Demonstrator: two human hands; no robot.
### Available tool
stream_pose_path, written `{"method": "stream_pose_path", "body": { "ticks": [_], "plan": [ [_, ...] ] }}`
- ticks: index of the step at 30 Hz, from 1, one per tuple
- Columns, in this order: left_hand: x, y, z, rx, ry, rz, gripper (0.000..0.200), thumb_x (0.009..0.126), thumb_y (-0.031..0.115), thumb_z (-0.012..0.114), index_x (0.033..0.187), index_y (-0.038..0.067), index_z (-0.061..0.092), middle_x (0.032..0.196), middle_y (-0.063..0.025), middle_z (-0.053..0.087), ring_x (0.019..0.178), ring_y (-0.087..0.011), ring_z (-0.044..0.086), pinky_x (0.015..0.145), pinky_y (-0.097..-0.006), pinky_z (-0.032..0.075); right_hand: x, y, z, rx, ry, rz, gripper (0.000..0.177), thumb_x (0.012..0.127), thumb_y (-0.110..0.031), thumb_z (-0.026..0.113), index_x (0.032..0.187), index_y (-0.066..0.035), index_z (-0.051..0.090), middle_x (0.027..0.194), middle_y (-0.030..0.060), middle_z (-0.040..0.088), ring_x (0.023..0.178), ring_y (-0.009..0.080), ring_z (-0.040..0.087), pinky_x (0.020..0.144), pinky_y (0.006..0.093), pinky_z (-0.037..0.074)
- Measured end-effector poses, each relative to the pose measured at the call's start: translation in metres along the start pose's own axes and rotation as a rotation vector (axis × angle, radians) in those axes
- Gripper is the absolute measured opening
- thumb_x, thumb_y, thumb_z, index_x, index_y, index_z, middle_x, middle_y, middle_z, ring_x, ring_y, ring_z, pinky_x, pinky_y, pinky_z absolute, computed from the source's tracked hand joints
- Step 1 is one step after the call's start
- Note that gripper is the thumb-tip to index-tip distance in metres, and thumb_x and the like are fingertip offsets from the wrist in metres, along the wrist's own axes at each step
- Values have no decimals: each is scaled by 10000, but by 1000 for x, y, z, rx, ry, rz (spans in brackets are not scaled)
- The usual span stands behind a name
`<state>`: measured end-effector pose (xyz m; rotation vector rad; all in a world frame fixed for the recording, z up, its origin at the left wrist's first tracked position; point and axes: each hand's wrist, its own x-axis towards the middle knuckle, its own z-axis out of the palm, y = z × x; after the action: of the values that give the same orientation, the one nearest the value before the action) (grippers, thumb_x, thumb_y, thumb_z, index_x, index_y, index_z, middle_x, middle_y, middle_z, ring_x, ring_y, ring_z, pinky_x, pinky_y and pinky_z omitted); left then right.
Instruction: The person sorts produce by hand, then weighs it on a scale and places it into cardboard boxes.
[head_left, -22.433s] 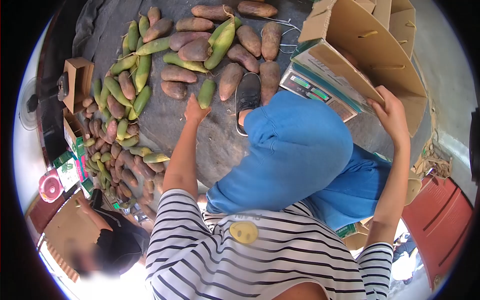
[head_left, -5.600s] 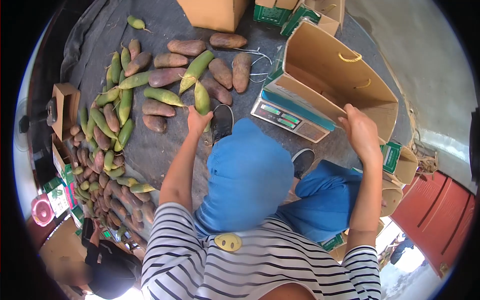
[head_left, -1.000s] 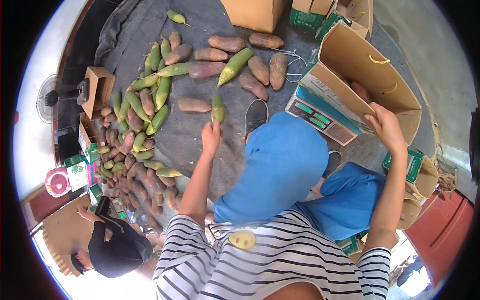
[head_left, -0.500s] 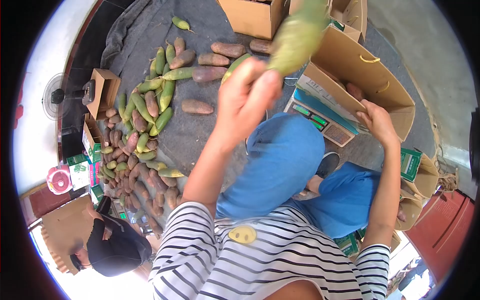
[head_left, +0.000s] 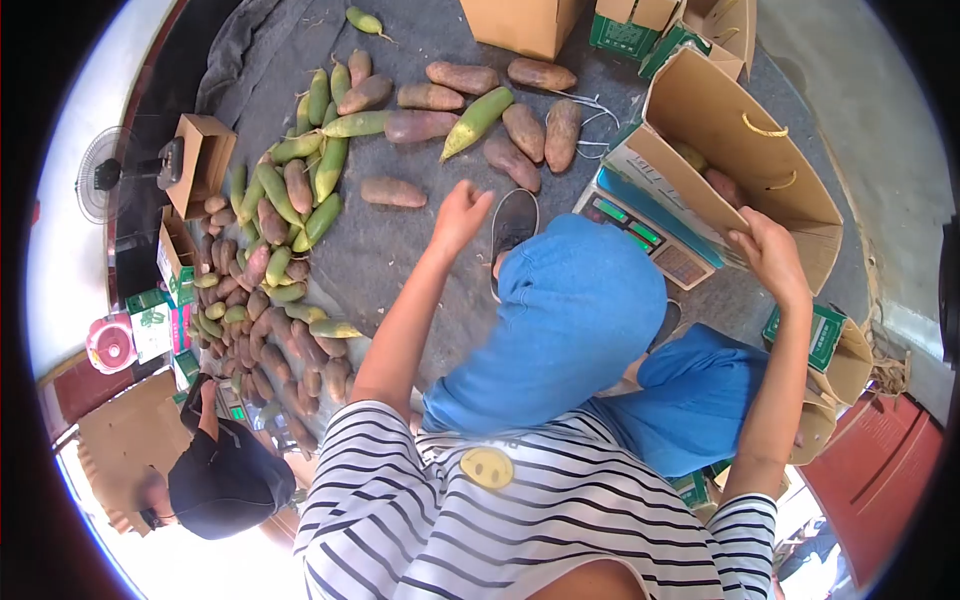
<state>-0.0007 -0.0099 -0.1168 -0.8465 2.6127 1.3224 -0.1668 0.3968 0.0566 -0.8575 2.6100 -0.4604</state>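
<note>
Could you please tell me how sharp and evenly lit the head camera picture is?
Head view: fisheye, edges bent inside a black rim; daylight blown out at lower left beside the other person; left hand slightly blurred, right hand on the cardboard box sharp.

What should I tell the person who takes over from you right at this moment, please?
Left hand: open and empty, over the dark mat, nearest a brown root.
Right hand: gripping the rim of the cardboard box, which stands on the scale.
Done: at least two pieces lie in the box, one green, one brown.
Left: a loose row on the mat ahead and a bigger pile along its left edge lie outside the box.
</note>
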Motion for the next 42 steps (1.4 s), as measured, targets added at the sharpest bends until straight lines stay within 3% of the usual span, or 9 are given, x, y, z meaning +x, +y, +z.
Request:
{"method": "stream_pose_path", "body": {
  "ticks": [7, 13, 15, 17, 20, 29, 36, 39, 42],
  "plan": [
    [-6, -110, -12, 548, -24, -282, 432, 790, 276, 655, 1134, 52, 519, 1176, -239, 525, 1059, -371, 559, 884, -439, 461, 1, -5, 2, -4, 31, -2, 182, 838, -136, 601, 955, -20, 526, 879, 201, 568, 848, 407, 546, 702, 449, 429],
    [47, -197, -3, 247, 287, -262, 606, 740, 278, 707, 1211, -16, 464, 1037, -240, 589, 1070, -370, 569, 917, -414, 451, 6, -9, -1, 32, -34, 95, 168, 841, -127, 604, 944, -18, 528, 859, 196, 554, 821, 394, 545, 696, 420, 430],
    [75, -234, 5, -119, 358, -512, 660, 728, 274, 729, 1222, -53, 438, 981, -213, 607, 979, -328, 602, 827, -410, 482, 7, -13, -1, 62, -27, 117, 165, 841, -124, 606, 937, -16, 527, 847, 193, 546, 803, 385, 544, 695, 407, 431],
    [76, -204, 1, -457, 421, -748, 667, 717, 267, 763, 1194, -84, 456, 924, -175, 615, 737, -232, 608, 589, -395, 485, 8, -14, -2, 42, -44, 142, 166, 842, -121, 606, 943, -16, 528, 838, 192, 538, 795, 379, 540, 694, 398, 432],
    [90, -208, 9, -628, 523, -877, 556, 719, 264, 771, 1091, -70, 527, 912, -165, 619, 601, -208, 559, 454, -365, 425, 11, -18, -3, 31, -64, 163, 169, 842, -118, 605, 947, -13, 525, 831, 195, 528, 787, 380, 532, 693, 392, 431],
    [127, -225, 10, -908, 603, -904, 303, 715, 249, 770, 778, 18, 585, 630, -89, 589, 411, -175, 455, 373, -334, 326, 15, -16, -2, 23, -86, 196, 177, 854, -118, 602, 951, 5, 519, 829, 200, 523, 785, 383, 525, 698, 385, 431],
    [118, -212, -17, -980, 398, -855, 263, 725, 285, 726, 752, 85, 559, 597, -43, 523, 440, -156, 459, 377, -315, 352, 12, -12, 0, 20, -86, 224, 190, 852, -128, 609, 979, -7, 536, 848, 192, 541, 795, 379, 529, 714, 392, 433],
    [77, -199, -3, -1151, 248, -797, 365, 810, 302, 677, 1040, 57, 534, 838, -64, 589, 683, -204, 593, 561, -313, 523, 10, -12, -1, 3, -63, 196, 196, 850, -131, 609, 996, -16, 546, 859, 193, 553, 812, 383, 544, 722, 399, 436],
    [27, -173, 10, -1175, 77, -763, 413, 855, 294, 646, 1118, 13, 495, 923, -113, 610, 781, -228, 625, 654, -318, 557, 9, -14, -1, 37, -41, 167, 189, 849, -132, 607, 991, -22, 548, 873, 192, 561, 841, 389, 554, 725, 410, 436]
  ]
}}
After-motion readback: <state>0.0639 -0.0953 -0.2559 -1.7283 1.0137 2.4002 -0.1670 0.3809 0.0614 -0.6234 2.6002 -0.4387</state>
